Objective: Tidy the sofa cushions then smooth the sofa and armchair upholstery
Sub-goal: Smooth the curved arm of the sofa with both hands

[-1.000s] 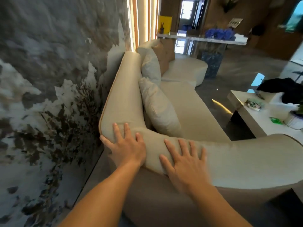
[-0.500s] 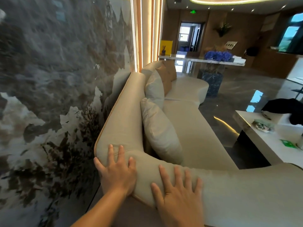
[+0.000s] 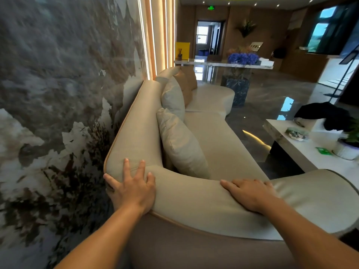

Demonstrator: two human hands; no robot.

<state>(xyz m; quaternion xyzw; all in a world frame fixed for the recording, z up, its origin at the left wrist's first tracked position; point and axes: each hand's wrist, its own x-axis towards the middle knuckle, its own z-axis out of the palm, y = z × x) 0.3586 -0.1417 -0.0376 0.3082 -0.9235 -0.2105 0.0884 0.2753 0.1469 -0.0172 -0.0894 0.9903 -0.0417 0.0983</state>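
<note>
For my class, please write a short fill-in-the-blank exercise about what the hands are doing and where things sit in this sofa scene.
1. Both hands, the left hand and the right hand, lie flat on the sofa's curved ____.
2. The nearest cushion leans against the ____ of the sofa.
3. The flowers on the far counter are ____ in colour.

Missing words: armrest; backrest; blue

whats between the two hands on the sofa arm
Only bare beige upholstery: in the head view the curved sofa armrest runs uncovered from the left hand to the right hand; nothing rests on it.
</note>
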